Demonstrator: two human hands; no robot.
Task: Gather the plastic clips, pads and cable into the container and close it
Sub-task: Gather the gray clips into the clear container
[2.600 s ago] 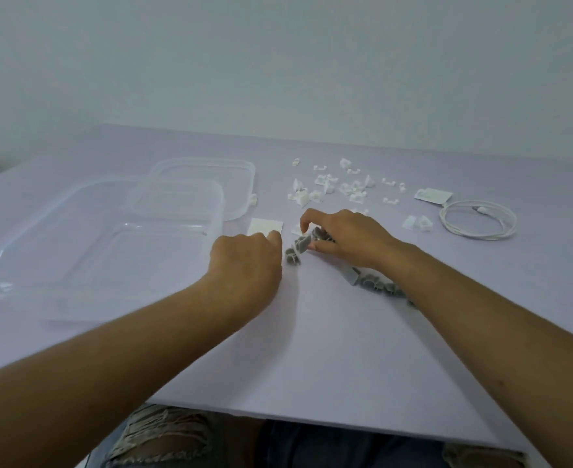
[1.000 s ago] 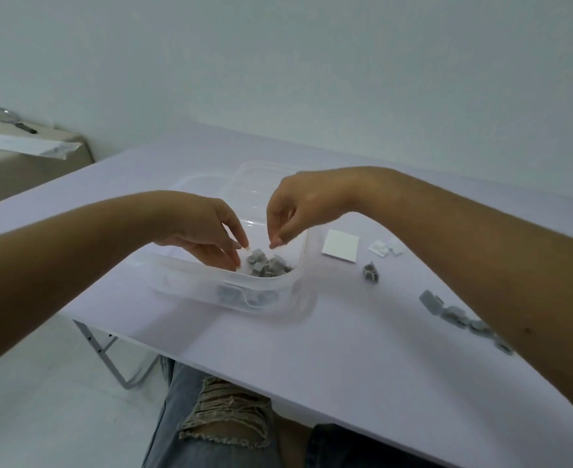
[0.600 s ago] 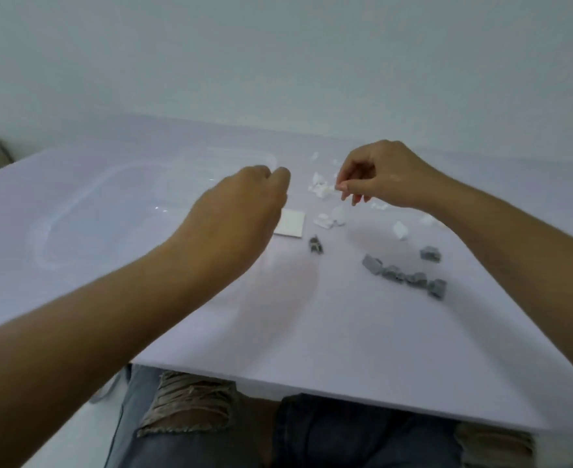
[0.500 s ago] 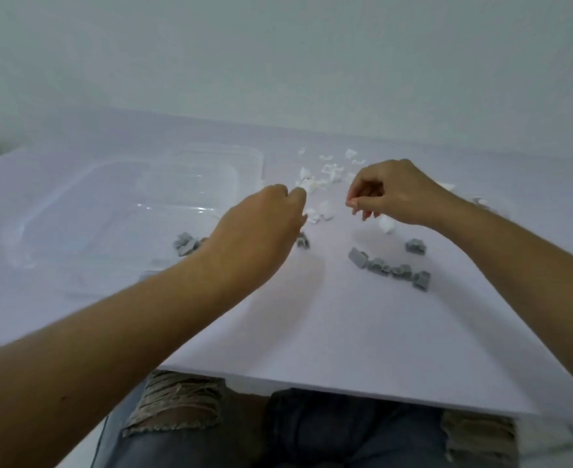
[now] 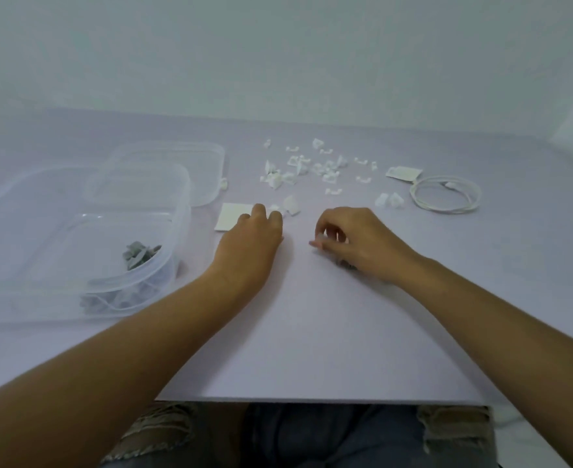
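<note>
1. While both hands rest low on the table (image 5: 312,332), right hand (image 5: 356,244) has fingers curled down over grey clips, barely visible under the palm; whether it pinches one I cannot tell.
2. Left hand (image 5: 249,244): fingers bunched, tips hidden; grip cannot be told. White pad (image 5: 229,216) lies just beyond its knuckles.
3. Left of those fingers, open container (image 5: 177,214) holds grey clips (image 5: 138,256); lid (image 5: 207,170) lies behind it.
4. Beyond the fingertips: scattered white clips (image 5: 298,167). Judged light, stiff, slippery; pinch by the sides or sweep together.
5. Far right: coiled cable (image 5: 445,195), limp; lift by the whole coil.
6. Open room between the hands; near table edge is close to the forearms, so sweep away from it.
</note>
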